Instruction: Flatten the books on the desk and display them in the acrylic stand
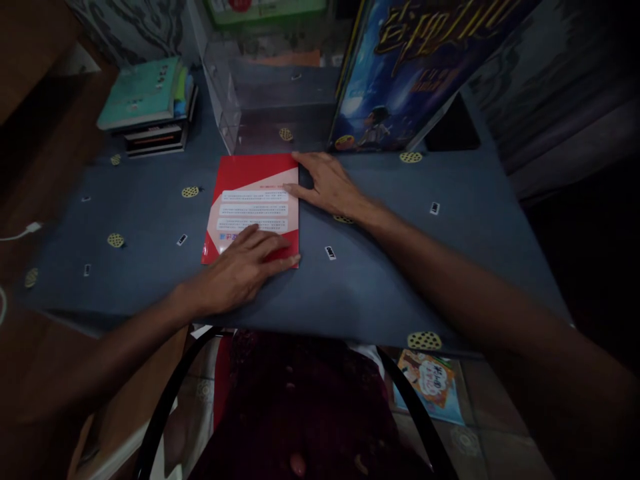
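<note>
A red-and-pink book (253, 209) with white text panels lies flat on the blue-grey tablecloth, its print upside down to me. My left hand (245, 263) rests over the book's near edge, fingers stretched across the cover. At the book's far right corner, my right hand (325, 180) touches the edge with thumb and fingertips, the fingers apart. Neither hand is wrapped round anything. Just beyond the book stands a clear plastic box (280, 107).
Stacked books (143, 100) sit at the back left. A large blue picture book (400, 73) stands upright at the back right, beside a dark flat object (454, 127). A white cable (23, 232) lies at left. Below the table edge is a colourful booklet (431, 387).
</note>
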The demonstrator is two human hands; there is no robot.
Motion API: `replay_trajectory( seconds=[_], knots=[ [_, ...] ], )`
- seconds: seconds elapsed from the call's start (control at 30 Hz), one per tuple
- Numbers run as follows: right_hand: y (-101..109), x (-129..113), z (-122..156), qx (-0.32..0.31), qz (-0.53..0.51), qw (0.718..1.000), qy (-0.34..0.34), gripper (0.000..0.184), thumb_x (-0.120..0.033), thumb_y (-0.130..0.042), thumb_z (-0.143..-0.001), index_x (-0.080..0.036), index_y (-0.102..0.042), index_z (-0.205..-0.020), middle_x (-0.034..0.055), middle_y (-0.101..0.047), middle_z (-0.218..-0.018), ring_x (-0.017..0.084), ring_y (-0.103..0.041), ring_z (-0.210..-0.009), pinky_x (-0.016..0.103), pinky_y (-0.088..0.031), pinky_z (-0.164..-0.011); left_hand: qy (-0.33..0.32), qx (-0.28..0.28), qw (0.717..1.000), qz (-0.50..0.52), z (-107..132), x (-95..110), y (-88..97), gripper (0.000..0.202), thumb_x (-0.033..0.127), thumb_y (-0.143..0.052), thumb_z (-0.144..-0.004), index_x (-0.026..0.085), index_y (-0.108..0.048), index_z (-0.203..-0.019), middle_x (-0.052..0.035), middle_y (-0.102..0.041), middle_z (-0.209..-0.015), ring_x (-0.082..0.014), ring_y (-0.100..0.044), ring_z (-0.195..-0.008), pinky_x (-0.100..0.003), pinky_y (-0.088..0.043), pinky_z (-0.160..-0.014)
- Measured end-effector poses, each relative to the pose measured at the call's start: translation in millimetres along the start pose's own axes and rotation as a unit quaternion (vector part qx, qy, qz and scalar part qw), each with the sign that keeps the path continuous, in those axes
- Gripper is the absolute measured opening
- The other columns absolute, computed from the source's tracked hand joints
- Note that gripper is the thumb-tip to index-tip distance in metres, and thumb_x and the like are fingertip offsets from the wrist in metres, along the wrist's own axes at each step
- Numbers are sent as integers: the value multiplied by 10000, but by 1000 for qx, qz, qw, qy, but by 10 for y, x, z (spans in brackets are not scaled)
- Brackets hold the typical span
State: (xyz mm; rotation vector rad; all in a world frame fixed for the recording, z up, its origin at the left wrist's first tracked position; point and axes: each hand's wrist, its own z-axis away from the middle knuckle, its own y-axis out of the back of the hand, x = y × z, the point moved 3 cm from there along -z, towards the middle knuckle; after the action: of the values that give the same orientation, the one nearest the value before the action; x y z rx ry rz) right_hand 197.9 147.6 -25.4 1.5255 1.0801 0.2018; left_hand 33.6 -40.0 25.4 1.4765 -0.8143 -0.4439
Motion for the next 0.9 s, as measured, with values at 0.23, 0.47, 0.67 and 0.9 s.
replay_trajectory(
  seconds=[0.23,0.47,0.67,0.9],
  knots=[
    [28,-89,26,5,27,1000,12,612,-562,-461,-1001,-183,-503,-1480,149,-527,-1536,349,-458,-1422,588,-340,-1172,9,4,1000,25,26,58,65,419,119,-444,-995,236,-613,-1359,-105,-626,-1349,-255,-557,-1252,-547,-403,-1144],
    [133,-408,31,26,82,994,71,381,-364,-489,-994,-168,-684,-1255,164,-682,-1314,353,-571,-1224,552,-417,-1051,162,94,982,27,9,-1019,445,358,143,-412,-1006,172,-669,-1254,-107,-693,-1234,-231,-629,-1150,-423,-491,-1022],
    [-171,-1228,-149,-70,35,970,232,333,-246,-462,-1014,-165,-699,-1234,147,-664,-1101,285,-550,-1012,427,-465,-906,188,63,980,-17,-22,-1657,330,352,211,-471,-982,178,-678,-1265,-112,-655,-1274,-245,-590,-1171,-417,-455,-1052],
    [-327,-1562,-12,-92,-1,963,252,346,-306,-445,-1050,-197,-724,-1225,144,-603,-1089,284,-514,-1007,445,-465,-901,175,112,978,-11,25,-1659,165,391,228,-445,-986,149,-668,-1298,-132,-646,-1270,-250,-579,-1164,-418,-436,-1056]
  ],
)
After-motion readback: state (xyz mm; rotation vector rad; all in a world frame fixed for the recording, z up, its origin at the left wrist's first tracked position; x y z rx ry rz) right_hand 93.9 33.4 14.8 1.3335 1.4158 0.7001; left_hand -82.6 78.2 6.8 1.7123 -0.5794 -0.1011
